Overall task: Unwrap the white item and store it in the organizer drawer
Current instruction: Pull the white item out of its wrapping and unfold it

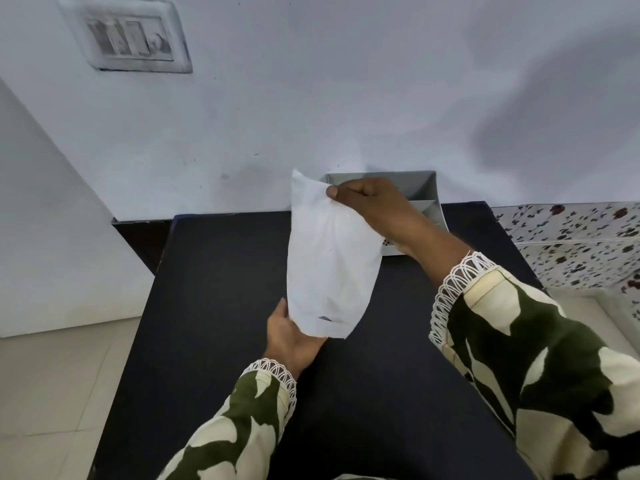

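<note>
A white packet [329,261] hangs upright in the air above the dark table [214,278]. My right hand [374,206] pinches its top edge between thumb and fingers. My left hand [289,336] holds its bottom corner from below. Behind the packet, against the wall, stands the grey organizer drawer [424,199] with dividers inside; the packet and my right hand hide most of it. What the packet holds is not visible.
The wall runs close behind the table, with a switch plate [126,38] high at the left. A floral-patterned cloth surface [575,237] lies to the right of the table. Pale floor tiles [52,386] show at the left.
</note>
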